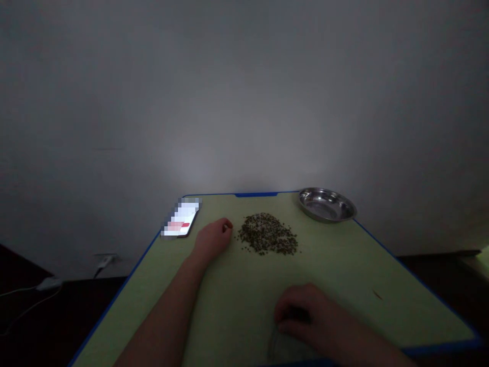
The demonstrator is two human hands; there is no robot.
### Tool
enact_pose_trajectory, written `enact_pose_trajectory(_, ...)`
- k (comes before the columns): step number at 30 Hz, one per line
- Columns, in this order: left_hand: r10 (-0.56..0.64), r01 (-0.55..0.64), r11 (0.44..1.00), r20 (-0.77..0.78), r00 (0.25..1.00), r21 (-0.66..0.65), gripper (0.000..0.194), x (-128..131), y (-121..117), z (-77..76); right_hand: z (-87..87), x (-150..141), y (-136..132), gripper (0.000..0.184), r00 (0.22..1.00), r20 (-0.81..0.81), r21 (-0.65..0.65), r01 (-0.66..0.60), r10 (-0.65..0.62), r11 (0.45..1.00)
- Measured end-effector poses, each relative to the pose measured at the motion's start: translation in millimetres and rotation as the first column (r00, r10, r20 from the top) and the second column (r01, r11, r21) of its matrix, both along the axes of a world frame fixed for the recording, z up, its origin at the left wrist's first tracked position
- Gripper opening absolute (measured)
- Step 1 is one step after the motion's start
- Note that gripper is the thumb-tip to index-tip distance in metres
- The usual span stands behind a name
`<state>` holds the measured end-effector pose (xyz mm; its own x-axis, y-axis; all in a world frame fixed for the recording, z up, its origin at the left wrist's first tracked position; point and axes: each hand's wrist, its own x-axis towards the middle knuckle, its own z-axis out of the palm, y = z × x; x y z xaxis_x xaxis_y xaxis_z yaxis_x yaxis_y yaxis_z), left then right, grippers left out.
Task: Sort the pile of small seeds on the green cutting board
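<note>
A loose pile of small dark and pale grains [267, 234] lies spread in the middle of the light green table [229, 316]. Just left of the pile, my left hand [214, 237] rests on the tabletop with its fingers curled closed; whatever may be inside is hidden. Nearer to me, at the front edge, my right hand [305, 316] has thumb and forefinger pinched together. From that pinch a thin, greyish, blurred strip [272, 344] points down towards me; its exact kind does not show.
A shiny round metal bowl [326, 206] stands at the table's back right corner. On the back left lies a phone [183, 219] with a lit screen. A small brown sliver [377, 294] is on the right side. Behind rises a grey wall [244, 102].
</note>
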<state>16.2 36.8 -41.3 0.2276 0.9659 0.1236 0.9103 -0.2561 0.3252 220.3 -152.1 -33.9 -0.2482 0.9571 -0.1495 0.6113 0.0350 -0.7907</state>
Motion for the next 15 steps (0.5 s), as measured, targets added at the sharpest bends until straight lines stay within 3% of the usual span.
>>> enact_pose_trajectory(10, -0.025, 0.025, 1.0, 0.02, 0.999, -0.011, 0.027, -3, 0, -1.7, -14.0, -3, 2, 0.014, 1.0, 0.005, 0.056, 0.015, -0.016, 0.998)
enact_pose_trajectory(15, 0.089, -0.092, 0.995, 0.073, 0.993, 0.034, 0.027, -4, -4, -4.8, -23.3, -2, 2, 0.018, 0.999, -0.009, 0.063, 0.033, -0.033, 0.997)
